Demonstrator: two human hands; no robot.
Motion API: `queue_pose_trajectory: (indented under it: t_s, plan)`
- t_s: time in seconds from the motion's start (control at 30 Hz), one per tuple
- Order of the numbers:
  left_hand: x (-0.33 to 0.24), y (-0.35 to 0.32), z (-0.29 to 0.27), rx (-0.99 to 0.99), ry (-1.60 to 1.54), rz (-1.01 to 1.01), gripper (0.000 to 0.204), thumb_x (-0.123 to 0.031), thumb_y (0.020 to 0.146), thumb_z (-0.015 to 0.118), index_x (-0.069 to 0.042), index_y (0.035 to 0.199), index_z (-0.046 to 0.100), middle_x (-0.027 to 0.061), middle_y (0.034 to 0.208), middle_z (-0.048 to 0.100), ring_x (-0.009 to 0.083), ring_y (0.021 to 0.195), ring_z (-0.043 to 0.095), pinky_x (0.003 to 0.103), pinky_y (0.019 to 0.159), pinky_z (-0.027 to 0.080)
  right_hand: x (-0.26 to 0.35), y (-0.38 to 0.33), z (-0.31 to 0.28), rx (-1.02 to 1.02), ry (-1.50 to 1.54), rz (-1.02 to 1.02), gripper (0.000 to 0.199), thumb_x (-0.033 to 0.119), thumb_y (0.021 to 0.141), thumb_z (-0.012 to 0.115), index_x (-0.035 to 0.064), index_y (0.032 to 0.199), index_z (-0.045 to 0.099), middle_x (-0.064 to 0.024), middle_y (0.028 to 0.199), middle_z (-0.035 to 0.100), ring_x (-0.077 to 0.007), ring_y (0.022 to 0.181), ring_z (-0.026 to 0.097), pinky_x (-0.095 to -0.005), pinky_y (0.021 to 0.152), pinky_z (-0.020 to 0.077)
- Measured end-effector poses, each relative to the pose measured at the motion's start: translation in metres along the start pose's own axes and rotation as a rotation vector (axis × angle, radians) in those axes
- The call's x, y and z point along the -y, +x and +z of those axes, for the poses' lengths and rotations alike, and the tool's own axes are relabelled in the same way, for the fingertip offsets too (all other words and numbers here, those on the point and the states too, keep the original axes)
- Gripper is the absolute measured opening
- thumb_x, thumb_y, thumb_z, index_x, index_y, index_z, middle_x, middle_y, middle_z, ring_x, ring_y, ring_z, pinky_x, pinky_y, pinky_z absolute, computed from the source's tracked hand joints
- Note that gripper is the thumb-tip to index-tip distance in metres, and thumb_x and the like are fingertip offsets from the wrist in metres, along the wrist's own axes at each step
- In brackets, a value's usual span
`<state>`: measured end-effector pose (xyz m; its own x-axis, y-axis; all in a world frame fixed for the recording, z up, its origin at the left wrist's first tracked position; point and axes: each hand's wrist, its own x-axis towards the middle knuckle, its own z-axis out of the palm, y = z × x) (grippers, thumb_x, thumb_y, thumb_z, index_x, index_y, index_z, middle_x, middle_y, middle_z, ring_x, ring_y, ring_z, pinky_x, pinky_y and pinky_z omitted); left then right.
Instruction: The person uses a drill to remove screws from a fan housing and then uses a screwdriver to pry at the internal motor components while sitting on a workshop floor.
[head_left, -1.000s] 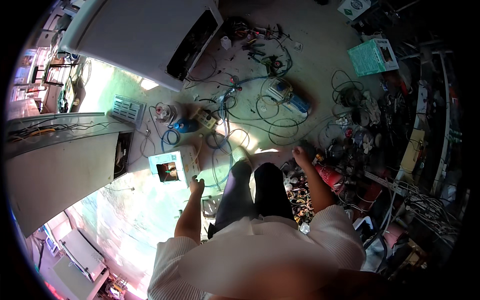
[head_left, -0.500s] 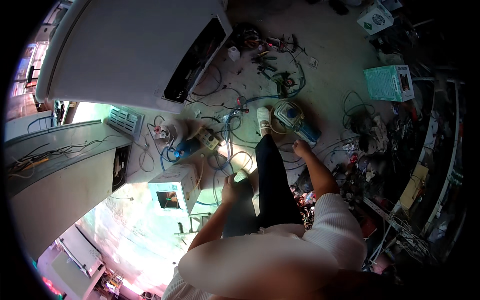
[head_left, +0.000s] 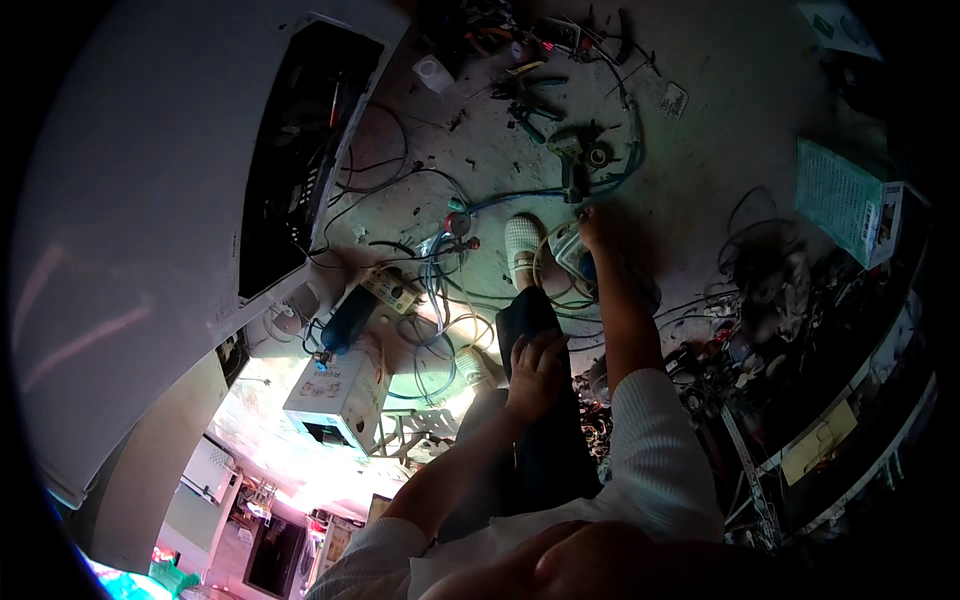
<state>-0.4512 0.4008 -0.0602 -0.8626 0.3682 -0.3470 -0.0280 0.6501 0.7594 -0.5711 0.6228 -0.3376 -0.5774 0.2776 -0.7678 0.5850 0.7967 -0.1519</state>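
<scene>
Stretching two hands (head_left: pixel 592 228) near one drill (head_left: pixel 570 165), two shoes (head_left: pixel 521 238).

Wht top (head_left: pixel 480 550) w/ ribbed short slvs (head_left: pixel 655 430), dk trousers (head_left: pixel 572 440), pale textured shoes (head_left: pixel 521 238).

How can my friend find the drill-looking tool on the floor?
From the big white appliance on the left, look across to the right hand. Just beyond it, farther from the person, lies the drill-shaped tool. Its chunky pistol shape sets it apart from the slim hand tools and small round ring nearby.
</scene>
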Motion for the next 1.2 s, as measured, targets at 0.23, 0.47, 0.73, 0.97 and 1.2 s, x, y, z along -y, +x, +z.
queue_pose_trajectory:
  t_s: [0.23,0.47,0.73,0.97,1.2]
  plan:
    - [0.024,0.018,0.041,0.184,0.023,-0.121,0.055,-0.004,0.079,0.064,-0.013,0.131,0.051,0.0094,0.132,0.054,0.0290,0.123,0.053,0.060,0.112,0.027,0.013,0.080,0.021,0.057,0.149,0.111,0.068,0.039,0.101,0.052,0.0089,0.156,0.024,-0.0269,0.136,0.055,-0.0477,0.116,0.057,-0.0570,0.095,0.0485]
    - [0.007,0.064,0.014,-0.058,-0.165,-0.108,0.056,-0.004,0.078,0.066,-0.014,0.131,0.052,0.0101,0.131,0.054,0.0286,0.122,0.054,0.059,0.113,0.026,-0.036,0.177,0.107,-0.156,0.196,0.057,0.096,0.040,0.081,0.079,0.0071,0.153,0.026,-0.0248,0.150,0.039,-0.0457,0.134,0.043,-0.0545,0.106,0.0423]
    - [0.007,0.058,0.038,-0.062,-0.059,-0.239,0.058,-0.006,0.075,0.068,-0.018,0.130,0.054,0.0075,0.131,0.054,0.0274,0.122,0.054,0.059,0.111,0.028,0.027,0.158,0.053,0.019,0.289,0.323,0.107,0.055,0.069,0.080,-0.0060,0.145,0.034,-0.0299,0.132,0.055,-0.0460,0.122,0.055,-0.0532,0.100,0.0475]
    - [-0.006,0.059,0.038,0.013,0.006,-0.251,0.049,-0.014,0.079,0.065,-0.015,0.128,0.057,0.0078,0.130,0.056,0.0274,0.123,0.052,0.059,0.112,0.028,0.067,0.084,-0.027,0.082,0.311,0.150,0.095,0.050,0.069,0.081,-0.0139,0.129,0.044,-0.0316,0.123,0.060,-0.0428,0.110,0.062,-0.0512,0.088,0.0508]
    - [-0.016,0.016,0.015,-0.234,-0.413,-0.634,0.045,-0.033,0.092,0.062,-0.002,0.125,0.058,0.0160,0.124,0.060,0.0376,0.118,0.055,0.046,0.105,0.041,0.105,-0.111,-0.087,0.272,-0.115,-0.274,0.081,0.045,0.075,0.075,-0.0072,0.129,0.045,-0.0341,0.117,0.062,-0.0481,0.108,0.062,-0.0512,0.088,0.0502]
